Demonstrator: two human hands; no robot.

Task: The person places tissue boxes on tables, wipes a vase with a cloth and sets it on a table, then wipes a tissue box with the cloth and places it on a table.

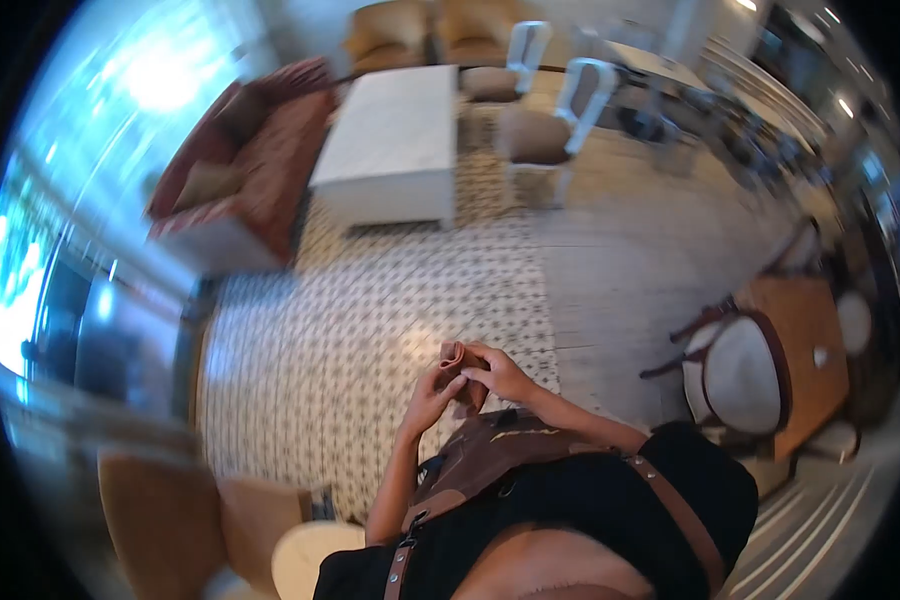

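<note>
Held in front of my waist is a folded brown cloth [459, 358], its layers rolled or doubled over at the top. My left hand [432, 396] grips it from the left, with the thumb pressed on its front. From the right, my right hand [500, 376] pinches the same cloth, thumb near the other thumb. The lower end of the cloth hangs between the hands. Just below is the brown apron [500, 455] with leather straps, worn over black clothing.
Ahead stands a white table [395, 130] beside a red sofa [255, 165]. White-framed chairs [540, 135] are to its right. A wooden table [795, 350] with a round-backed chair [742, 375] stands at right. Brown chairs [160, 520] sit at lower left. The floor [370, 310] is patterned tile.
</note>
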